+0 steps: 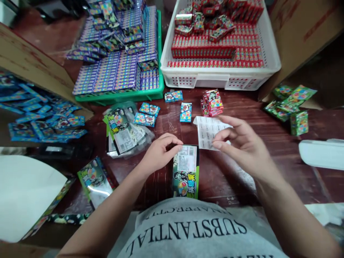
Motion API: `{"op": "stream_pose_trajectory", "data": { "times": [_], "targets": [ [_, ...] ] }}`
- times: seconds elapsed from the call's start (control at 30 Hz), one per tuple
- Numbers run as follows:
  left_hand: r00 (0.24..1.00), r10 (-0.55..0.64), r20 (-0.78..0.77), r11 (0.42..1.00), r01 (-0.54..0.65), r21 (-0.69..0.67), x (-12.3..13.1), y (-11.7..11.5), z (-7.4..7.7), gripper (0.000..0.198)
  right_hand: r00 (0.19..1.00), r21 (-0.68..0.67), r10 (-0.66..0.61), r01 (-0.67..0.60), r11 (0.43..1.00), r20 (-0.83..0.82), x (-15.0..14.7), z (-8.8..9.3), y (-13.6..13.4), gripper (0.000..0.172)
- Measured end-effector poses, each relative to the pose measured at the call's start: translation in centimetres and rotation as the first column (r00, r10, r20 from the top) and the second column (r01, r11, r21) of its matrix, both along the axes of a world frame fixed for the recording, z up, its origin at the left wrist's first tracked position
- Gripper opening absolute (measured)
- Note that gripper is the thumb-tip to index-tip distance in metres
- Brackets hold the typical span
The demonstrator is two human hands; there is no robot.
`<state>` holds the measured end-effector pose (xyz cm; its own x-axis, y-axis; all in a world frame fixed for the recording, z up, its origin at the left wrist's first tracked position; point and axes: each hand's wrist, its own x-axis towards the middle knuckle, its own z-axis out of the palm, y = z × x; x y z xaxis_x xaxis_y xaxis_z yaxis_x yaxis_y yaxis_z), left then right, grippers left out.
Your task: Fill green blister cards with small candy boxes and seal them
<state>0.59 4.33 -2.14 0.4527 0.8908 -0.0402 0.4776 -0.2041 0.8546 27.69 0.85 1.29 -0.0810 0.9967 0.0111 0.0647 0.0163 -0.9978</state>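
A green and black printed package (185,179) with a white barcode label lies in front of my body. At its upper left corner is my left hand (163,150), thumb and fingertips brought together; what they hold, if anything, is too small to tell. My right hand (240,145) pinches the right side of a white sheet of small printed stickers (206,133), raised just beyond the package. Small blue packets (185,112) and a stack of red packets (213,103) lie past my hands. Left of them is a pile of clear plastic packages with labels (125,130).
A green crate (118,97) of purple boxes stands at the back left, beside a white crate (209,79) of red boxes. Cardboard boxes hold blue packets (40,114) at left and green packets (291,104) at right. Another green package (94,181) lies near my left forearm.
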Motion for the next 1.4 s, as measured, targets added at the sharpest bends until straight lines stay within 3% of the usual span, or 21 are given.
{"op": "stream_pose_trajectory", "data": {
  "times": [0.13, 0.27, 0.4, 0.47, 0.53, 0.7, 0.77, 0.83, 0.9, 1.0, 1.07, 1.1, 1.2, 1.3, 1.4],
  "targets": [
    [0.992, 0.051, 0.114, 0.995, -0.04, -0.096, -0.3, -1.2, 1.5, 0.012, 0.98, 0.004, 0.196, -0.196, 0.981, 0.023, -4.2, -0.4, 0.5, 0.061],
    [0.977, 0.116, 0.177, 0.987, -0.094, -0.129, -0.3, -2.2, 2.0, 0.012, 0.957, 0.03, 0.262, -0.267, 0.963, 0.128, -5.8, -1.2, 0.4, 0.07],
    [0.967, 0.118, 0.225, 0.987, -0.089, -0.131, -0.7, -2.7, 2.1, 0.013, 0.902, 0.218, 0.096, -0.203, 0.955, 0.42, -6.1, -1.4, -0.2, 0.086],
    [0.966, 0.111, 0.236, 0.989, -0.083, -0.125, -1.0, -2.8, 2.2, 0.013, 0.82, 0.374, -0.017, -0.243, 0.895, 0.573, -6.1, -1.3, -0.7, 0.085],
    [0.967, 0.1, 0.236, 0.99, -0.073, -0.123, -1.2, -2.9, 2.3, 0.013, 0.735, 0.447, -0.07, -0.332, 0.831, 0.675, -6.3, -1.3, -1.1, 0.082],
    [0.95, 0.065, 0.305, 0.98, -0.003, -0.201, -1.0, -2.9, 1.7, 0.019, 0.617, 0.356, -0.048, -0.387, 0.851, 0.786, -7.0, -1.4, -1.3, 0.079],
    [0.928, 0.071, 0.365, 0.965, 0.028, -0.26, -1.3, -2.8, 1.1, 0.021, 0.608, 0.329, -0.02, -0.4, 0.856, 0.793, -6.6, -1.4, -1.4, 0.077],
    [0.912, 0.12, 0.393, 0.956, 0.001, -0.293, -2.5, -2.4, 0.7, 0.021, 0.678, 0.35, -0.03, -0.342, 0.872, 0.735, -5.7, -1.6, -1.9, 0.078],
    [0.867, 0.281, 0.411, 0.946, -0.178, -0.272, -4.3, -2.0, 0.6, 0.021, 0.804, 0.393, -0.113, -0.159, 0.906, 0.584, -4.4, -2.2, -2.8, 0.081],
    [0.634, 0.57, 0.522, 0.817, -0.504, -0.279, -6.6, -1.9, 0.7, 0.034, 0.933, 0.271, -0.202, 0.12, 0.955, 0.299, -3.4, -3.6, -4.6, 0.088],
    [0.508, 0.637, 0.58, 0.756, -0.561, -0.338, -6.5, -2.7, 0.7, 0.057, 0.972, 0.105, -0.2, 0.187, 0.977, 0.124, -3.9, -4.6, -5.5, 0.094],
    [0.489, 0.641, 0.591, 0.753, -0.55, -0.362, -6.0, -3.4, 0.6, 0.067, 0.976, 0.039, -0.214, 0.212, 0.976, 0.044, -4.3, -4.9, -5.6, 0.096],
    [0.518, 0.618, 0.592, 0.785, -0.453, -0.423, -3.8, -6.5, -0.3, 0.075, 0.938, -0.024, -0.326, 0.325, 0.945, -0.119, -5.5, -4.9, -5.0, 0.091],
    [0.633, 0.534, 0.56, 0.841, -0.33, -0.429, -2.4, -9.2, -1.5, 0.055, 0.912, 0.025, -0.375, 0.385, 0.923, -0.168, -5.1, -4.1, -4.0, 0.083],
    [0.813, 0.318, 0.487, 0.926, -0.156, -0.344, -1.7, -9.8, -2.0, 0.029, 0.973, 0.071, -0.191, 0.201, 0.977, -0.128, -3.9, -3.2, -3.5, 0.084]
  ]
}}
